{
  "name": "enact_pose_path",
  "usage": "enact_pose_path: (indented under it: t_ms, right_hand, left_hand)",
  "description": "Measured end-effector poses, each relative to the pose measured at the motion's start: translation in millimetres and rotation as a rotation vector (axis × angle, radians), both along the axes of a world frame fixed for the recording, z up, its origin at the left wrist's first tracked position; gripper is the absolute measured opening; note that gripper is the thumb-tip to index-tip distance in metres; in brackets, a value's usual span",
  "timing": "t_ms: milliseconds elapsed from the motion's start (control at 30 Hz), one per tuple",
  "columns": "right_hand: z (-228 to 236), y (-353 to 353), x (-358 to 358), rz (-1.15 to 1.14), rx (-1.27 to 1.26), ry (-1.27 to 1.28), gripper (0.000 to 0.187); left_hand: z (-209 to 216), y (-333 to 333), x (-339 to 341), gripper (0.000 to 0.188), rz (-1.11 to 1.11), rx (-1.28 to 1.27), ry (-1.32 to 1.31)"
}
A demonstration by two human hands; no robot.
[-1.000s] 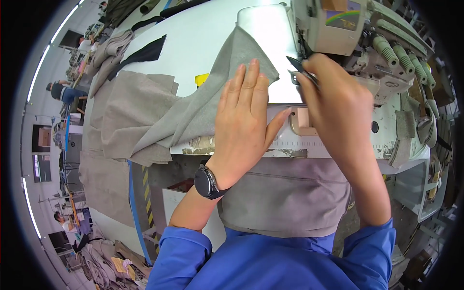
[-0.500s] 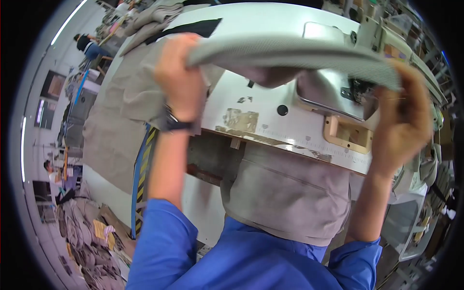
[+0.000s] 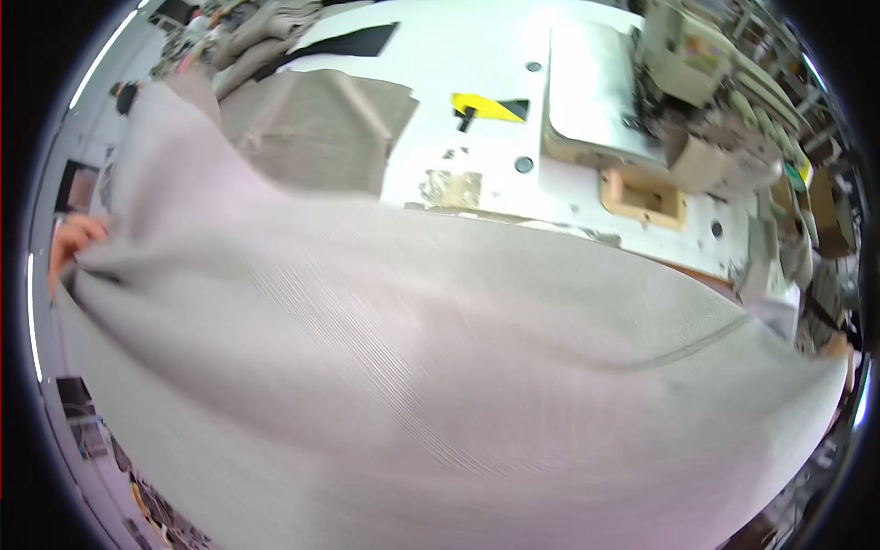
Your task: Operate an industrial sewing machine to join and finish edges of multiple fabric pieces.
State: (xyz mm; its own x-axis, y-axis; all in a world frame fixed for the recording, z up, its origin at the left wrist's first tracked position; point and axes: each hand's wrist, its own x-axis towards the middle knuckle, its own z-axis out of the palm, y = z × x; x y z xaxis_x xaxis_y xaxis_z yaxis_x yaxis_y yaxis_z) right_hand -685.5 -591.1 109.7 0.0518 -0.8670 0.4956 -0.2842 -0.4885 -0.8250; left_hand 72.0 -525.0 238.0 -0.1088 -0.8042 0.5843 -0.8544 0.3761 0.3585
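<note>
A wide light-grey piece of fabric (image 3: 458, 348) is stretched out between my hands, covering most of the lower view and hiding my arms. At the far left edge, my left hand (image 3: 77, 240) is closed on the cloth, bunching it into folds. Only a bit of my right hand (image 3: 841, 350) shows, at the far right corner of the fabric, where the cloth pulls taut toward it. Beyond the fabric stands a sewing machine (image 3: 692, 64) with a metal plate (image 3: 594, 87) beside it.
On the white table (image 3: 458, 55) lie a grey-brown fabric piece (image 3: 321, 128), a black cloth strip (image 3: 353, 46) and a yellow-and-black item (image 3: 490, 108). A wooden-edged recess (image 3: 643, 197) sits in front of the machine. Folded grey cloth (image 3: 275, 27) is heaped at the far left.
The fabric, earlier a narrow raised band between my hands, is now spread wide across the view. My hands have moved apart and lower, toward the left and right edges.
</note>
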Motion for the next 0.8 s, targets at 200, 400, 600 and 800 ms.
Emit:
enact_pose_path:
  t_ms: [200,400,600,800]
  right_hand:
    - [-36.1,-12.4,-38.2,-0.346,0.28,0.117,0.022]
    - [-56.5,80.0,-63.2,-0.374,0.282,0.125,0.02]
    - [-90.4,96.7,-34.1,0.167,0.896,0.439,0.018]
    - [-136.6,-39.1,-54.5,-0.725,0.411,0.16,0.033]
  left_hand:
    - [-74.0,-27.9,-37.6,0.032,0.182,0.321,0.1]
    - [-152.4,23.2,-57.6,0.034,0.203,0.365,0.253]
    - [-227.2,-14.4,-98.0,0.043,-0.085,0.725,0.08]
    - [-292.8,-182.2,-76.2,0.054,0.189,0.388,-0.377]
